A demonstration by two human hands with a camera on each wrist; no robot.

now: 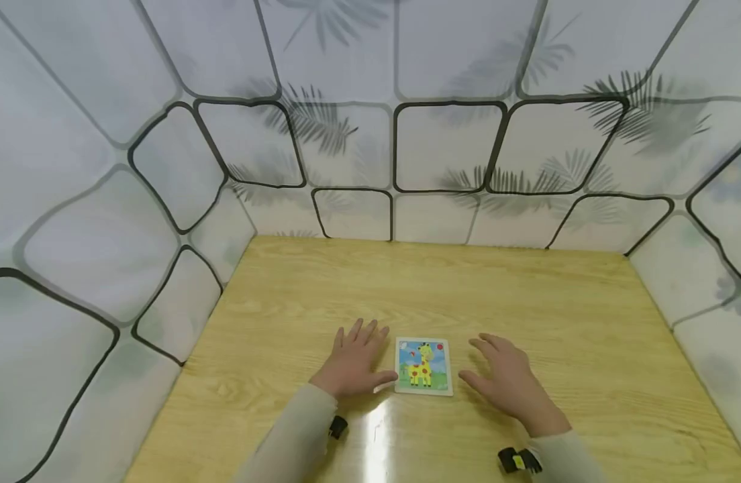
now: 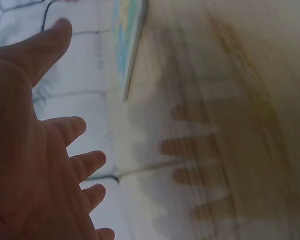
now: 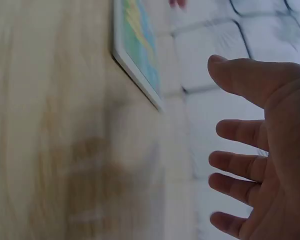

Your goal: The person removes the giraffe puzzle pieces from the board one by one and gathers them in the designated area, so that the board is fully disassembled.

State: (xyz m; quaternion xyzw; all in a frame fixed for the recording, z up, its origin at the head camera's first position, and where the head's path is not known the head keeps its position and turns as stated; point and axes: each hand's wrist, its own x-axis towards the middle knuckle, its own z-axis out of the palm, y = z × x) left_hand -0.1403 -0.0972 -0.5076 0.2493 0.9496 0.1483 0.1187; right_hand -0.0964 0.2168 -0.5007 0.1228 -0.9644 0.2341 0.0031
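Note:
A square picture board [image 1: 423,366] with a white border lies flat on the wooden table, showing a yellow giraffe with red spots against blue sky and green grass. To its left is my left hand [image 1: 355,362], palm down with fingers spread, the thumb tip right at the board's left edge in the head view. My right hand [image 1: 506,376] is on the other side, a small gap from the board, its fingers relaxed and holding nothing. In the left wrist view the board [image 2: 127,47] appears edge-on beyond the thumb; the right wrist view shows the board's corner [image 3: 137,55].
The light wooden table [image 1: 443,288] runs back to a wall covering [image 1: 449,147] with dark outlined shapes and grey leaf prints, which also encloses the left and right sides. Black straps with small devices sit at the left wrist [image 1: 337,427] and right wrist [image 1: 519,461].

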